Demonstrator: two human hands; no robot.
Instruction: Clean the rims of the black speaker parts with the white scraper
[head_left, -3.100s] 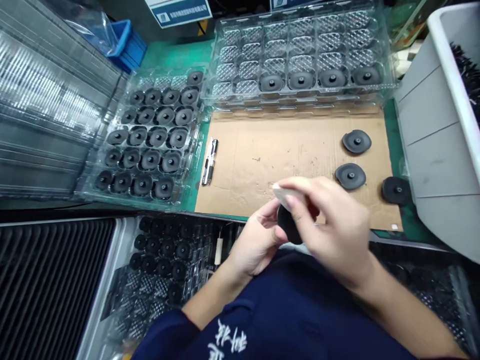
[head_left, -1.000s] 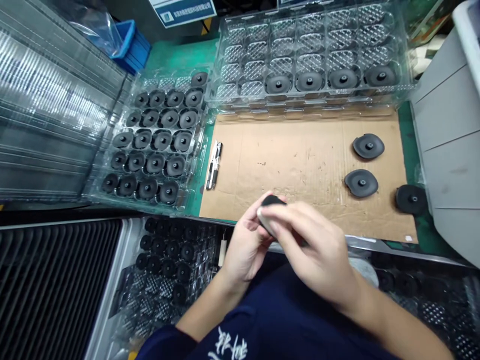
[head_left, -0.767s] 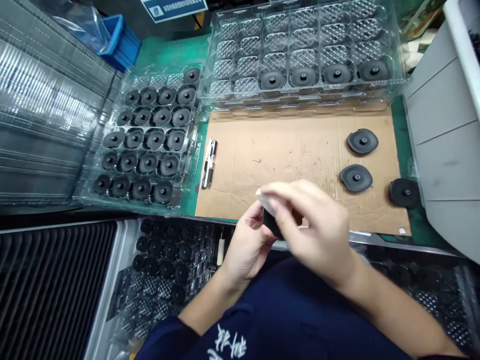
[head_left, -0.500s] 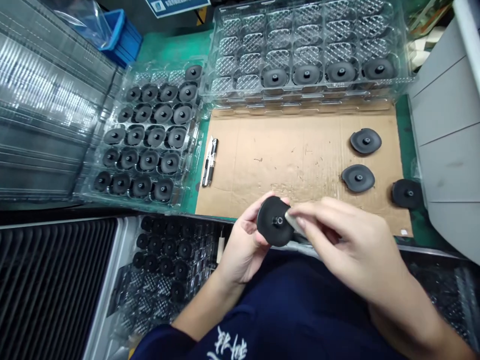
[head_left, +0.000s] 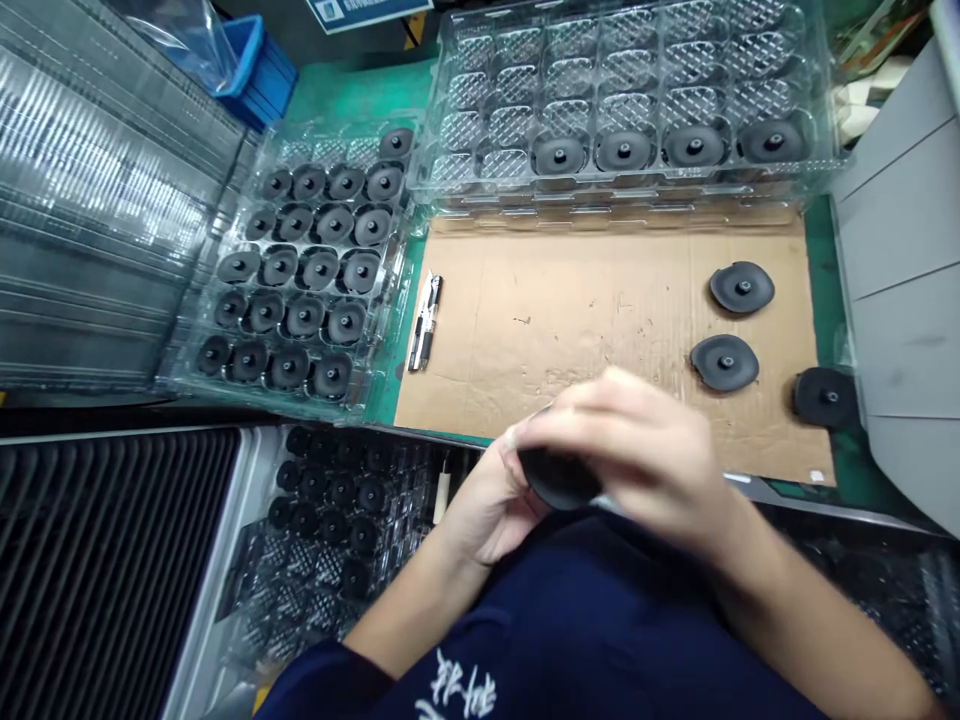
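I see my right hand [head_left: 637,450] arched over the work at the near edge of the cardboard sheet [head_left: 600,310], knuckles up, fingers curled down and closed on the black disc [head_left: 559,478]; my left hand [head_left: 487,505] cups that disc from below and from the left, palm turned inward, thumb against its rim; the disc sits between both hands, just over my dark blue sleeve [head_left: 600,620]; half a second ago the disc stood tilted toward me with its centre hub showing and my right fingers pinching its edge; now the right hand covers its top and only the lower rim shows; the three loose discs [head_left: 724,362] on the cardboard lie where they lay before, as does the small tool [head_left: 424,322] at the left edge; the blue sign [head_left: 367,10] at the top is too blurred to read; white characters on my sleeve are cut off and I cannot read them.
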